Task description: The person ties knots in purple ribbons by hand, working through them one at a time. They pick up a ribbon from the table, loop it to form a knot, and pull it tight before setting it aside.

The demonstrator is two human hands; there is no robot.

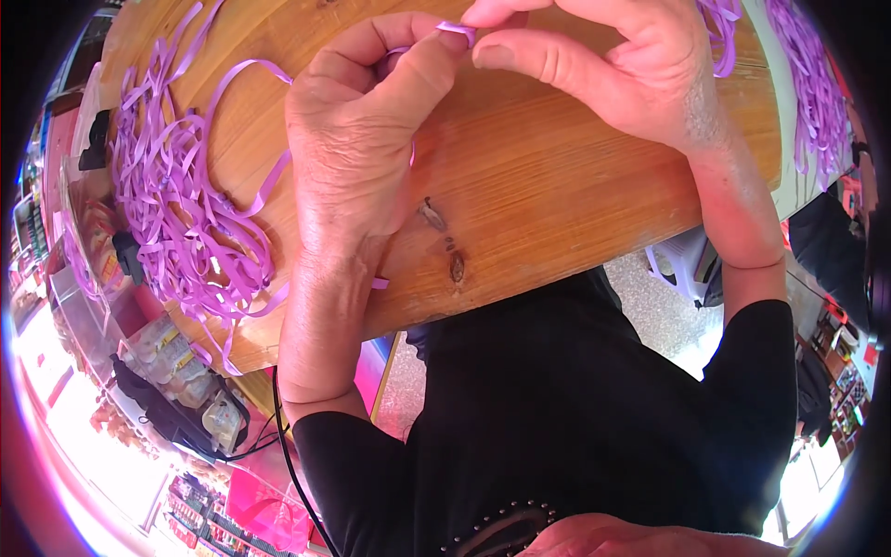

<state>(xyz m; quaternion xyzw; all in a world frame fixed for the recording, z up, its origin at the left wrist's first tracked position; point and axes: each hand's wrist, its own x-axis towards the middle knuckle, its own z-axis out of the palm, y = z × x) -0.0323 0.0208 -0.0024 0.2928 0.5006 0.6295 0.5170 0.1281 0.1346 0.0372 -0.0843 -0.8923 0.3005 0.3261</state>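
Note:
A narrow purple ribbon (pixel 455 33) is pinched between the thumb and index finger of my left hand (pixel 362 111), and a small fold of it shows at the thumb tip. My right hand (pixel 622 70) is just to the right of that fold. Its index fingertip reaches the ribbon at the picture's top edge, while the thumb stands apart with a gap below. A loose heap of the same purple ribbon (pixel 190 200) lies left of my left hand. One strand runs from the heap toward that hand, and a short piece shows beside my left forearm.
The wooden table (pixel 548 186) has a curved near edge in front of me. Another purple ribbon bundle (pixel 807 84) hangs over a pale surface at the far right. Clear plastic packages (pixel 176 362) sit below the table's left edge, beside a black cable (pixel 288 446).

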